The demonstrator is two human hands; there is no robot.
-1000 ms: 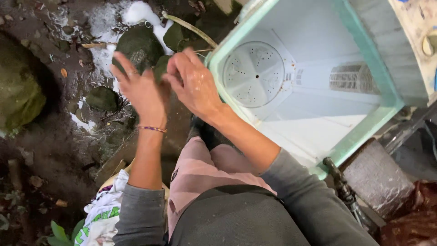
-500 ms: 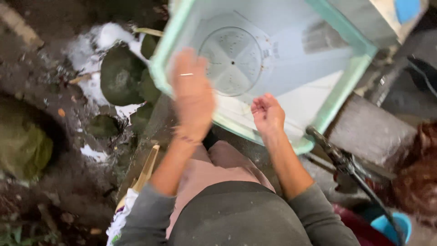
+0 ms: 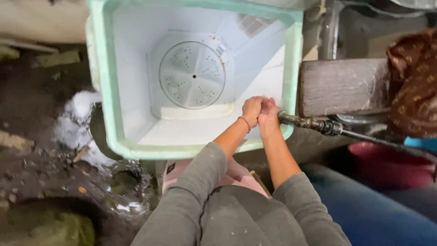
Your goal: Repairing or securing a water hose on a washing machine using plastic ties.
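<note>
My left hand (image 3: 251, 108), with a thin bracelet on its wrist, and my right hand (image 3: 269, 114) are pressed together, fingers curled, over the near right corner of an open washing machine tub (image 3: 114, 114). The tub is white inside with a pale green rim and a round perforated disc (image 3: 192, 75) at its bottom. A dark hose with a metal fitting (image 3: 314, 123) comes in from the right, and its end meets my right hand. I see nothing held inside either hand.
A weathered wooden plank (image 3: 343, 86) lies right of the tub above the hose. A red basin (image 3: 387, 164) and a brown patterned cloth (image 3: 414, 82) are at the right. White foam (image 3: 79, 118) and muddy ground with stones lie to the left.
My hands were apart, the left raised over the tub's near rim. They have come together at the tub's right corner by the hose end. The view has swung right.
</note>
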